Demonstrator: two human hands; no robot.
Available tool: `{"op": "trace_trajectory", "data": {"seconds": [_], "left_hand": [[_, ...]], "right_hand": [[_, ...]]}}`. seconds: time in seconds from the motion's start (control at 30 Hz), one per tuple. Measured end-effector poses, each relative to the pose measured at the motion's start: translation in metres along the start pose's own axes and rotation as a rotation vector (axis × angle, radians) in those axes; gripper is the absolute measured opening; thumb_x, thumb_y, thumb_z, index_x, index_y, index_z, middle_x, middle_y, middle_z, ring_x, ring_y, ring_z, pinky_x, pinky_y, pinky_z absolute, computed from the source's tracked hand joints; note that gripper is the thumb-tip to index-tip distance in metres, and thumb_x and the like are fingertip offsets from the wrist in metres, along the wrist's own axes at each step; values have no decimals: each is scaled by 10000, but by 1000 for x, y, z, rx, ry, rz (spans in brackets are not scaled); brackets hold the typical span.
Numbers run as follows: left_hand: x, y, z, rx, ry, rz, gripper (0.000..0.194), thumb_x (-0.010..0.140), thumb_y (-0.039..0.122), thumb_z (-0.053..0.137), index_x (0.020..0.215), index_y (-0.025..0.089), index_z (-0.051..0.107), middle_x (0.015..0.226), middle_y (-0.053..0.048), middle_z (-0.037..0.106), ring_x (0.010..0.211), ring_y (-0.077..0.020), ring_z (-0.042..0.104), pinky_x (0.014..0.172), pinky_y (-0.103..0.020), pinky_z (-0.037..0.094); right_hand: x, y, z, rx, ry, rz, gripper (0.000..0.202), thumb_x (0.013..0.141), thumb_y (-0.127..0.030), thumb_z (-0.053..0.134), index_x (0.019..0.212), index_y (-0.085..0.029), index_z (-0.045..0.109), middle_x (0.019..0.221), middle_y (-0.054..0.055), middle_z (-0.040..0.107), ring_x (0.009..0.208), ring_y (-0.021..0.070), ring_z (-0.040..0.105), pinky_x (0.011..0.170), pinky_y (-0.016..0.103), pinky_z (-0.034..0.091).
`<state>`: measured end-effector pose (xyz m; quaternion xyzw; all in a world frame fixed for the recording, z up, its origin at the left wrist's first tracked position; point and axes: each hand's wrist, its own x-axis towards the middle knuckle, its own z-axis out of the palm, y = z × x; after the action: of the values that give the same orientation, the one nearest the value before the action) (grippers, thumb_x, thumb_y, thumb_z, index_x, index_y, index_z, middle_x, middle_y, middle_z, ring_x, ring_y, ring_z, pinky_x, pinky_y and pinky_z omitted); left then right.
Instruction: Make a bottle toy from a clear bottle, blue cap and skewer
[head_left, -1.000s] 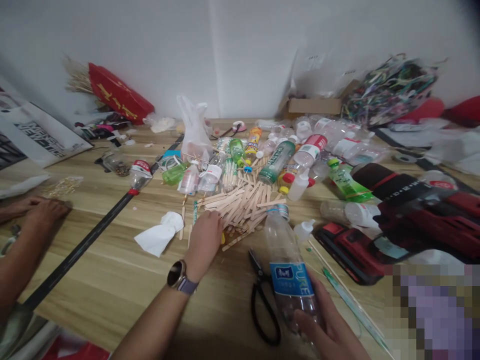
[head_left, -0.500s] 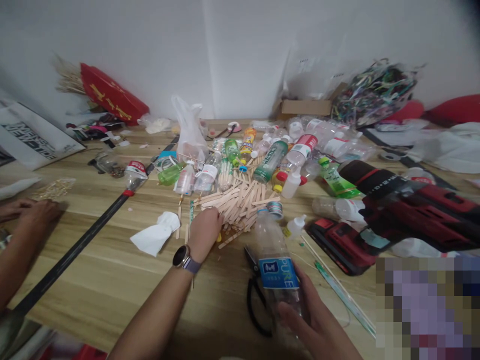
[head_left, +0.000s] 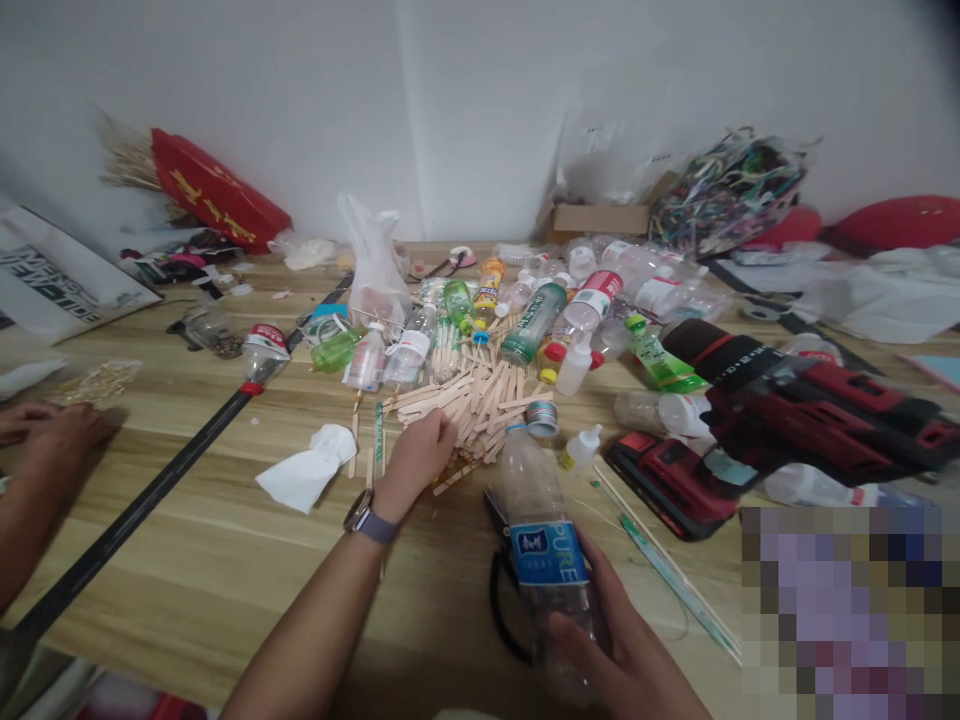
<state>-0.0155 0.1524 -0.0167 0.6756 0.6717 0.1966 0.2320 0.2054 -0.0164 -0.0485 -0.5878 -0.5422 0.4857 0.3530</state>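
Observation:
My right hand (head_left: 596, 625) is wrapped round the lower part of a clear plastic bottle (head_left: 529, 480) with a blue label, its capped top tilted away from me. My left hand (head_left: 424, 450), with a watch on the wrist, is closed at the left front edge of a pile of wooden sticks (head_left: 487, 400). Whatever its fingers hold is hidden from view. Black scissors (head_left: 504, 600) lie on the table, partly behind the bottle. Just beyond the bottle's top stands a small jar lid (head_left: 542, 418), with a small dropper bottle (head_left: 581, 448) to the right.
A red and black power drill (head_left: 787, 410) stands at the right. Many bottles (head_left: 536, 320) lie behind the sticks. A white tissue (head_left: 311, 468) and a long black pole (head_left: 150, 500) are at the left. Another person's hands (head_left: 64, 440) are at the far left.
The view has shifted slightly. My left hand has moved a little right along the sticks' front edge, covering the yellow piece seen there before. My right hand keeps its hold on the bottle.

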Motion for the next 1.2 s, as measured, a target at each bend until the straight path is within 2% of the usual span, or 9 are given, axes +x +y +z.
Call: {"op": "trace_trajectory", "data": {"seconds": [0.2,0.37,0.5,0.73,0.9,1.2], "left_hand": [[-1,1,4,-380,-118,-14,279,852,431,513,682,211,524,570,45,513,545,-136,482,537,-245,347],[-3,5,6,-588,-200,-45,336,781,530,557,684,212,505,504,74,449,443,-95,375,461,-219,276],[-2,6,9,-678,-196,-51,354,760,540,609,708,208,501,501,85,431,441,-85,365,448,-210,268],[-7,14,3,-724,-164,-16,300,785,486,597,738,204,509,554,75,474,455,-80,390,456,-209,287],[-17,21,-5,-716,-151,16,262,814,450,554,727,210,497,546,81,446,458,-81,371,464,-213,281],[-25,25,-6,-594,-77,-1,213,864,402,520,767,211,519,540,80,464,466,-104,404,502,-229,329]], "right_hand": [[-3,13,9,68,15,-8,796,905,-507,530,1562,-153,252,1564,157,392,1432,280,397,1195,461,295],[-4,18,8,-12,-6,-37,787,929,-467,490,1594,-160,202,1572,139,384,1446,278,374,1177,455,340],[-6,17,9,-18,-9,-68,799,939,-454,460,1606,-154,139,1592,132,348,1465,265,336,1189,448,322],[-8,17,8,76,-37,-56,800,924,-402,495,1598,-155,142,1599,151,327,1463,264,342,1187,441,313],[-9,21,12,144,-78,-43,852,913,-479,496,1602,-173,100,1577,157,368,1417,253,424,1160,419,359],[-14,21,10,168,-87,-9,888,900,-501,538,1597,-154,110,1590,159,343,1440,267,386,1159,418,363]]}}
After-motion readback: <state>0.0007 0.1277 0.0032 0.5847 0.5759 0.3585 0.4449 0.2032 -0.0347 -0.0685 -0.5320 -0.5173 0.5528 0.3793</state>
